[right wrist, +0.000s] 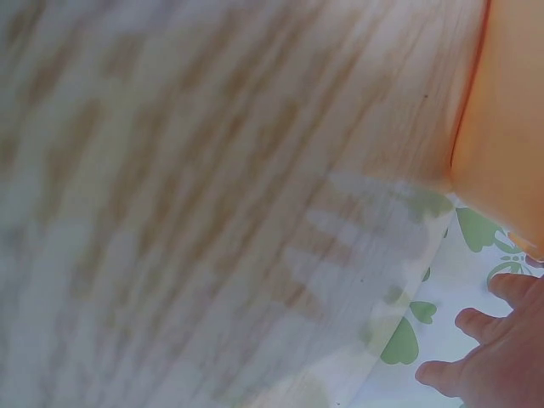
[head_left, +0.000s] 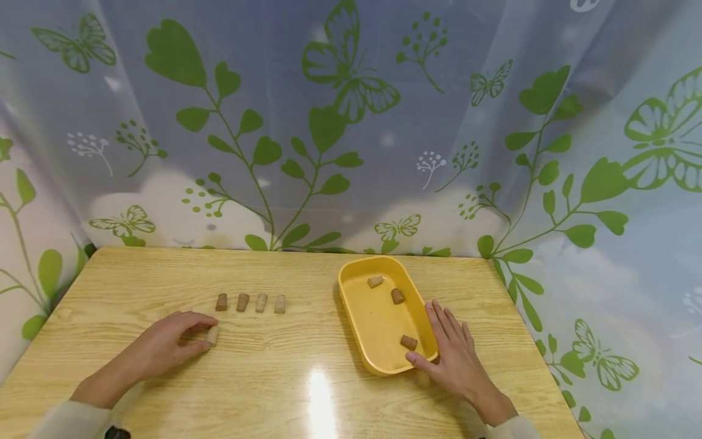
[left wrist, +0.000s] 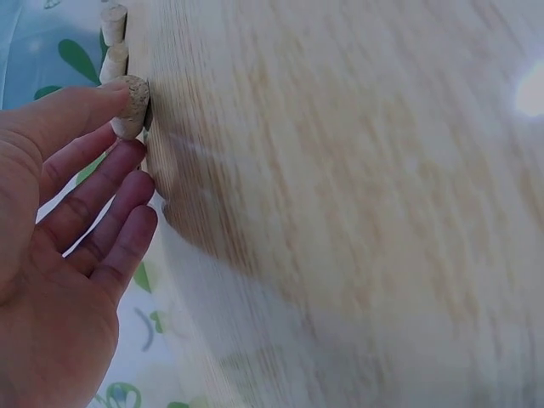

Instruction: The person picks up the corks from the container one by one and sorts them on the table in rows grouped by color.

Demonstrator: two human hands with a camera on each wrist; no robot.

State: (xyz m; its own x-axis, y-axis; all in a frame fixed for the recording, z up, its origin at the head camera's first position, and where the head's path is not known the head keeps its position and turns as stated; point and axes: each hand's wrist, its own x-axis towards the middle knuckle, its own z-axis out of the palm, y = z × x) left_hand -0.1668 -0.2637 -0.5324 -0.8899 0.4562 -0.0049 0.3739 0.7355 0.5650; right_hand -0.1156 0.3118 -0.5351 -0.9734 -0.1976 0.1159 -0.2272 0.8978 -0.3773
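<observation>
My left hand (head_left: 164, 342) pinches a pale tapered cork (head_left: 212, 335) between thumb and fingertips at the tabletop. In the left wrist view, the thumb lies across this cork (left wrist: 130, 110), and the other fingers are loosely bent below it. Just beyond the hand, several corks (head_left: 261, 303) stand in a row, two darker on the left and lighter ones on the right. My right hand (head_left: 456, 353) has its fingers extended along the right side of a yellow tray (head_left: 351, 317), thumb at the near rim. Three corks (head_left: 397, 296) lie scattered inside the tray.
The wooden table (head_left: 263, 390) ends at the back against a curtain (head_left: 384, 152) printed with leaves and butterflies. More of the printed cloth hangs along the left and right sides. A bright light reflection falls on the near middle of the tabletop.
</observation>
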